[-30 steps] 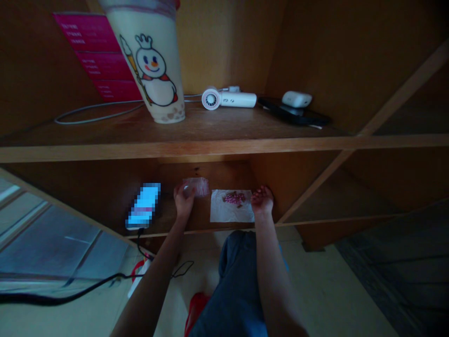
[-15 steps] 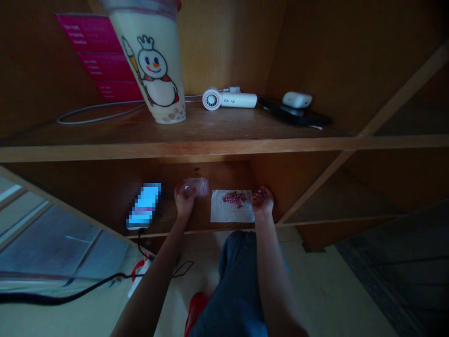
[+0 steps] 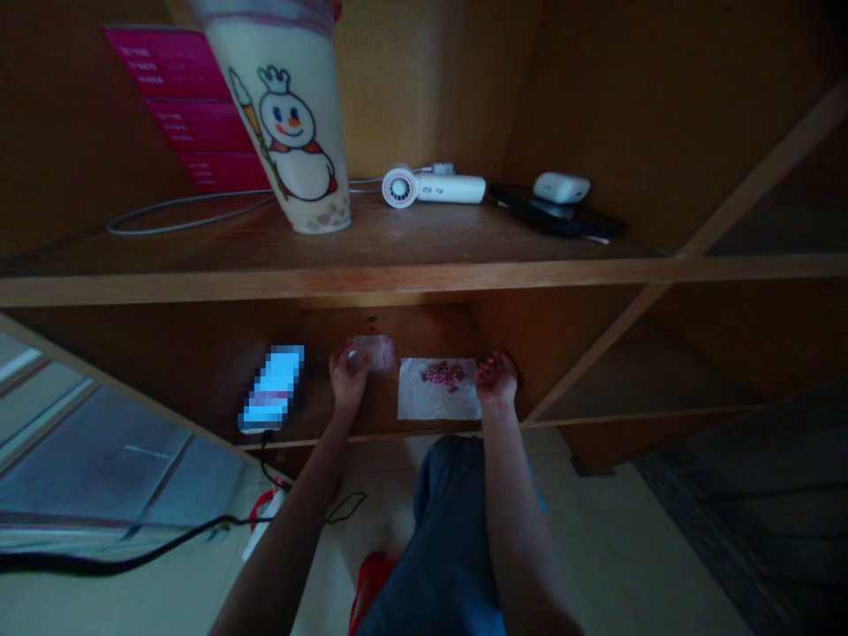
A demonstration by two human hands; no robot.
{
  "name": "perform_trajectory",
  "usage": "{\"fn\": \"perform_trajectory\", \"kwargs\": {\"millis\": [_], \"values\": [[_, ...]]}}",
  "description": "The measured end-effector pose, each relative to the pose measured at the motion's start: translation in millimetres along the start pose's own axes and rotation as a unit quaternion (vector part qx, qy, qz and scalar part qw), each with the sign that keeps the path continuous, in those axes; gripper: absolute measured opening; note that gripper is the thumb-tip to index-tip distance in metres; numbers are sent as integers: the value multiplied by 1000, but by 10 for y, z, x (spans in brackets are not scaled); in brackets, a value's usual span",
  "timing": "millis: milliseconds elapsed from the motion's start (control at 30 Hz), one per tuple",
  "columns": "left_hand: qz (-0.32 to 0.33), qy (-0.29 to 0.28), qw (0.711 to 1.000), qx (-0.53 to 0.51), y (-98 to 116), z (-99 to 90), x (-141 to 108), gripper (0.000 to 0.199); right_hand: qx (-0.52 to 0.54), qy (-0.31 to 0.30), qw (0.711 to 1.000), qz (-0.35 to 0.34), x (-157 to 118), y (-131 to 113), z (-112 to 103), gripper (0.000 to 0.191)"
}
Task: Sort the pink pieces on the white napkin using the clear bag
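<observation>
On the lower wooden shelf (image 3: 371,435), the cupped left grip (image 3: 348,380) touches a clear plastic bag (image 3: 376,352). The right grip (image 3: 495,377), fingers curled, closed or not I can't tell, sits at the right edge of a white tissue (image 3: 414,402) holding pink beads (image 3: 442,374).

upper shelf (image 3: 331,278): cup (image 3: 291,132) left of fan (image 3: 430,187) | lower shelf (image 3: 371,435): beads (image 3: 442,374) on tissue (image 3: 437,405), right of plastic bag (image 3: 379,352)

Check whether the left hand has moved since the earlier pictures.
No, the left hand stays in the same spot beside the white tissue, with no visible shift either way.
</observation>
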State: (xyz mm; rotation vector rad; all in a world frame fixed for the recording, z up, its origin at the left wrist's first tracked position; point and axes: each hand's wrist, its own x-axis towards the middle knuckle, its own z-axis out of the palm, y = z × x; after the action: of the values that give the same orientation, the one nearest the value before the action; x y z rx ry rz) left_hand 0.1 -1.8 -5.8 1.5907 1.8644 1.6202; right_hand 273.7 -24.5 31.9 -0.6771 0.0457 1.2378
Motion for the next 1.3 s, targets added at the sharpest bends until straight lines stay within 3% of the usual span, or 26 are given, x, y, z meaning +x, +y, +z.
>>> {"fn": "perform_trajectory", "kwargs": {"millis": [667,1300], "values": [[6,8,1000,-13,24,-4,1,32,-32,-26,999,-9,10,-3,-18,8],[4,8,1000,-14,17,-5,-1,31,-12,-13,1000,3,3,-10,-8,7]]}}
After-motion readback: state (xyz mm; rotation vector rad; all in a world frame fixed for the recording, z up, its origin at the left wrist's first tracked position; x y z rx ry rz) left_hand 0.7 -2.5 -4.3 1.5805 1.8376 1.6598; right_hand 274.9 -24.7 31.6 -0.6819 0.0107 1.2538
